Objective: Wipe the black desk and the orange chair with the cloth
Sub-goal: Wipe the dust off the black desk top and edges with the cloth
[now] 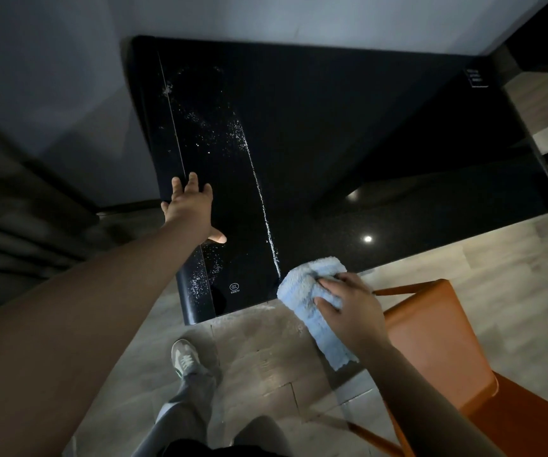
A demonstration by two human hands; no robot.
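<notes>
Right grip (351, 308) clamped on cloth (312, 298) at counter (332, 133) near edge; left grip (188, 206) flat, fingers apart, near left corner.

Both forearms bare to the frame edge, no sleeves, watch, rings or gloves visible on the left hand (189, 206) or right hand (353, 308). Grey trousers (183, 413) on the leg below, fabric creased at the ankle, with a dark garment edge at the bottom of the frame. One shoe (185, 357) visible: grey and off-white trainer with pale laces and a light green touch at the side.
</notes>
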